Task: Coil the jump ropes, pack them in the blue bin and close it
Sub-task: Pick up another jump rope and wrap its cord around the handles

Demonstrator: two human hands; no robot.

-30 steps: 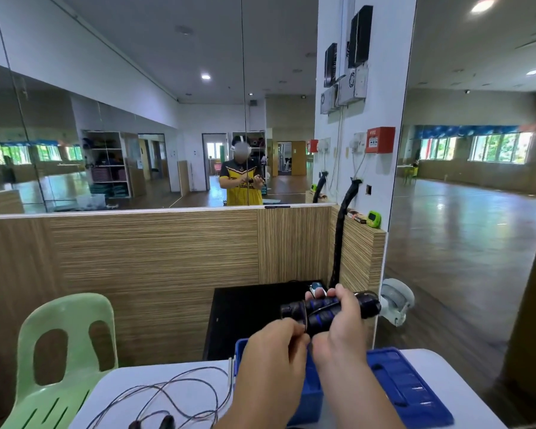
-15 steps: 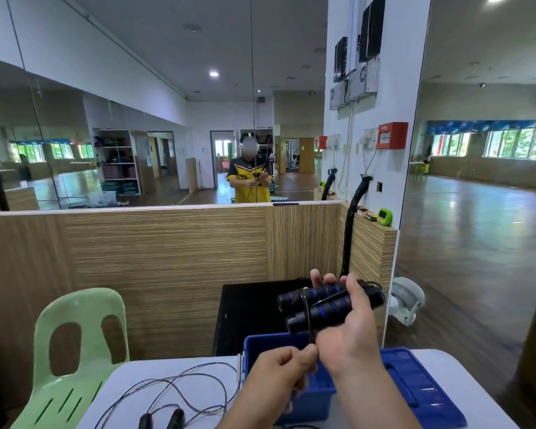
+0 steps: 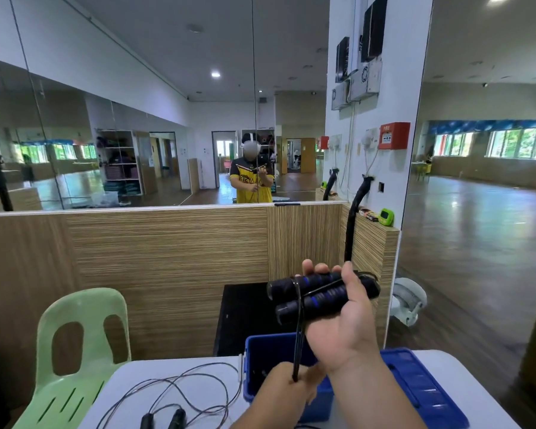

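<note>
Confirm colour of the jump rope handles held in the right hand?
Black foam with blue bands, on both jump rope handles gripped together in the right hand. The head view shows it.

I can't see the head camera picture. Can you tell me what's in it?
The right hand holds two black jump rope handles together above the open blue bin, while the left hand pulls their cord down. Another jump rope lies uncoiled on the white table.

The bin (image 3: 273, 360) sits on the table (image 3: 198, 394), at its far edge. Its lid (image 3: 424, 388) lies just to the right. A loose rope (image 3: 180, 388) lies on the table to the left of the bin. A chair (image 3: 78, 351) stands left of the table. Above the bin, the right hand (image 3: 341, 323) holds two handles (image 3: 316, 295), and the left hand (image 3: 288, 388) is below it.
</note>
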